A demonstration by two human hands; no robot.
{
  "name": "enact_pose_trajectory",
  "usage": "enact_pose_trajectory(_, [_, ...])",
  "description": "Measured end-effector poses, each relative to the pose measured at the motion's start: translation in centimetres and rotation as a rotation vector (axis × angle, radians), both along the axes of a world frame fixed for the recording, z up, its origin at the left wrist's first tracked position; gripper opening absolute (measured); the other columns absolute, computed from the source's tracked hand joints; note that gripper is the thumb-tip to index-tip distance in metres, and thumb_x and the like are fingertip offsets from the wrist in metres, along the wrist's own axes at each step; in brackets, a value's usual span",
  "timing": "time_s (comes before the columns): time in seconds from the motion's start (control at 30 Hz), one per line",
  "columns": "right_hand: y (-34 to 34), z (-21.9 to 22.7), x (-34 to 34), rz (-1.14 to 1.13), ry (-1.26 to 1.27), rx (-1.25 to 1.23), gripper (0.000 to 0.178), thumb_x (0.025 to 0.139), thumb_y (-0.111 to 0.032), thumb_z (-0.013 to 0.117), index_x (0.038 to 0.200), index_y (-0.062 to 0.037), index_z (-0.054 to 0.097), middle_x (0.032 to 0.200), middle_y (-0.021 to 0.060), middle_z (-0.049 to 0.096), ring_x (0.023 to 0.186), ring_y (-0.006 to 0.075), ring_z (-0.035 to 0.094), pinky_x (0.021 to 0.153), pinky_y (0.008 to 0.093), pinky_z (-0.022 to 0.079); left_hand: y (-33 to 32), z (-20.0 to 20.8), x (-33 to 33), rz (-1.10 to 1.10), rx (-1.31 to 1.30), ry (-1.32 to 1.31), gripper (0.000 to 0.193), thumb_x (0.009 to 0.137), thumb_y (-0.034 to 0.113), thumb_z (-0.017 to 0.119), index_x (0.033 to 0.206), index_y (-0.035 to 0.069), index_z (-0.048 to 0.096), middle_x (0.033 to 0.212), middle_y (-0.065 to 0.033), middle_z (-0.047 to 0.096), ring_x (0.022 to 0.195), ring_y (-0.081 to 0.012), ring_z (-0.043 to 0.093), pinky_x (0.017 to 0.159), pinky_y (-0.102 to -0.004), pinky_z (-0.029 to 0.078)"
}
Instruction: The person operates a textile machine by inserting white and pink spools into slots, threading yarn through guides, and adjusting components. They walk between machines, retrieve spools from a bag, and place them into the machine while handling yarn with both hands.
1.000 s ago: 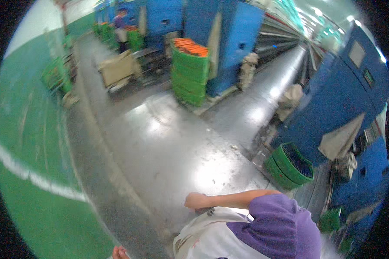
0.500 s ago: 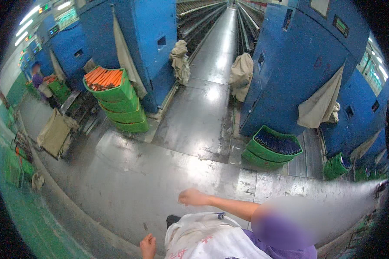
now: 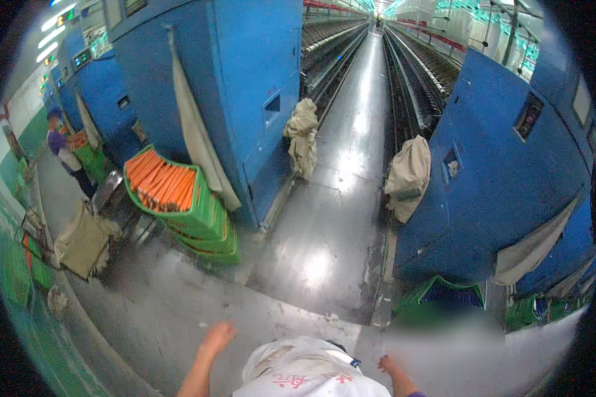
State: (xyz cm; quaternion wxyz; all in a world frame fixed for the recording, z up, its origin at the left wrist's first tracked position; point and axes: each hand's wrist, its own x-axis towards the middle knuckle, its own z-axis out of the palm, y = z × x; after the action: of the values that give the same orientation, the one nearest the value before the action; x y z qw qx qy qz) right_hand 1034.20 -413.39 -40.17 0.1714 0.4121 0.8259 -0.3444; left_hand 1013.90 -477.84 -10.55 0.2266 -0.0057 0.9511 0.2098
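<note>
My left hand (image 3: 220, 336) is out in front of me over the grey floor, left of the white apron (image 3: 304, 370) on my body. Motion smears its fingers, and no object shows in it. My right hand (image 3: 388, 365) hangs low on the other side of the apron, its fingers loosely bent and somewhat apart, with nothing visible in them. Neither hand touches anything. Nearest to the right hand is a green crate (image 3: 414, 296) with dark blue contents, partly hidden by a blurred patch.
A metal-floored aisle (image 3: 351, 165) runs ahead between long machine rows with blue cabinets (image 3: 245, 99). Stacked green crates (image 3: 212, 228) hold orange tubes (image 3: 162, 182). Cloth bundles (image 3: 407, 175) hang at the aisle mouth. Far left are a cloth-covered cart (image 3: 83, 245) and another person (image 3: 66, 149).
The view has shifted closer to the aisle. My left hand has swung forward and up; my right hand has moved from in front of my body back to the right side.
</note>
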Motion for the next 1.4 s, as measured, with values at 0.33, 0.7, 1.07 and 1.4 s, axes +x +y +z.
enact_pose_trajectory(0.33, [0.0, 5.1, -14.9, 0.427, -0.524, 0.05, 0.035, 0.077, -0.035, 0.063, 0.091, -0.003, 0.066, 0.087, 0.0192, 0.066, 0.077, 0.0352, 0.065, 0.066, 0.0455, 0.051, 21.0, -5.6, -47.5, -0.234, 0.457, 0.266, 0.038, 0.091, 0.028, 0.05, 0.12, 0.004, 0.057, 0.11, -0.0209, 0.062, 0.099, -0.035, 0.06, 0.087, -0.0414, 0.046])
enact_pose_trajectory(0.7, [10.3, 17.9, -83.5, 0.474, 0.333, 0.197, 0.034, 0.08, -0.027, 0.06, 0.1, 0.0005, 0.063, 0.092, 0.0234, 0.064, 0.089, 0.0375, 0.063, 0.079, 0.046, 0.049, 12.9, -20.1, -50.6, 0.189, -0.154, -0.501, 0.032, 0.081, 0.029, 0.056, 0.1, 0.004, 0.062, 0.093, -0.021, 0.064, 0.086, -0.0372, 0.061, 0.074, -0.047, 0.048])
enact_pose_trajectory(1.07, [21.9, 20.0, -112.4, 0.456, 0.32, -0.062, 0.029, 0.08, -0.023, 0.057, 0.095, -0.0006, 0.066, 0.096, 0.0225, 0.064, 0.092, 0.0377, 0.061, 0.079, 0.0425, 0.048, 35.9, -16.5, -104.8, 0.142, 0.23, 0.124, 0.021, 0.079, 0.017, 0.057, 0.085, -0.002, 0.063, 0.077, -0.021, 0.063, 0.074, -0.0344, 0.062, 0.064, -0.0447, 0.046])
enact_pose_trajectory(1.4, [44.4, 30.3, -134.5, 0.132, 0.446, 0.539, 0.021, 0.083, -0.017, 0.056, 0.088, 0.0015, 0.063, 0.075, 0.0246, 0.062, 0.069, 0.0391, 0.062, 0.064, 0.0458, 0.048, 82.0, 12.7, -153.7, -0.361, 1.21, 0.127, 0.033, 0.093, 0.018, 0.055, 0.118, -0.003, 0.056, 0.105, -0.0127, 0.066, 0.09, -0.0193, 0.065, 0.077, -0.0313, 0.053])
